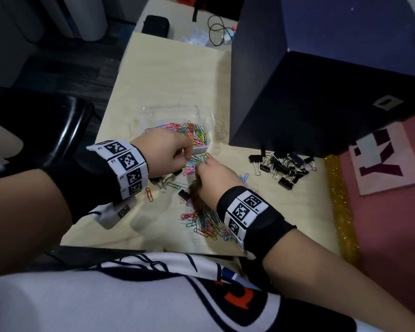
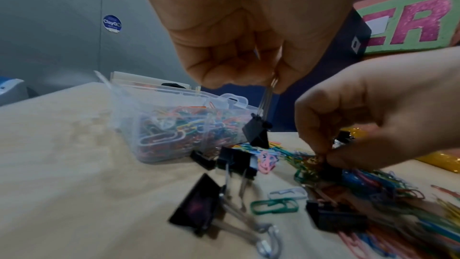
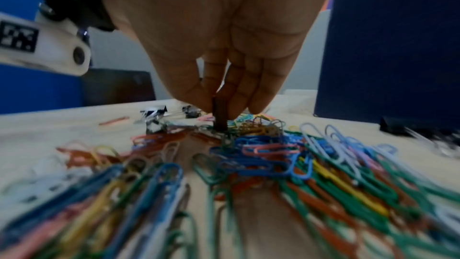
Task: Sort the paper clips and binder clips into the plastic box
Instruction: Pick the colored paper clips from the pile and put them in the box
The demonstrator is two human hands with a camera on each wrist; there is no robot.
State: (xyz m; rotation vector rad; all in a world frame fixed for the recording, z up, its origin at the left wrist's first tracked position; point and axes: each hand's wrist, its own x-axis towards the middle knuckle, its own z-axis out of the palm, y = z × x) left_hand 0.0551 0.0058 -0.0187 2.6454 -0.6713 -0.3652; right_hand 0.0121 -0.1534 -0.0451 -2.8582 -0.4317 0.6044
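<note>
A clear plastic box [image 1: 153, 111] [image 2: 124, 117] stands mid-table, its near compartment full of coloured paper clips [image 1: 194, 133]. My left hand [image 1: 187, 159] [image 2: 271, 86] pinches the wire handles of a black binder clip [image 2: 256, 133], which hangs just above the table beside the box. My right hand [image 1: 199, 168] [image 2: 323, 155] [image 3: 219, 105] reaches down into a loose pile of coloured paper clips [image 1: 201, 224] [image 3: 261, 155] and pinches a small dark piece [image 3: 220, 115] that looks like a binder clip. More black binder clips [image 2: 196, 204] lie under the left hand.
A heap of black binder clips [image 1: 285, 166] lies at the right of the table, in front of a tall dark blue box [image 1: 321, 80]. A black chair [image 1: 46, 130] stands left of the table. A pouch [image 1: 156, 26] and a cable [image 1: 216, 29] sit at the far end.
</note>
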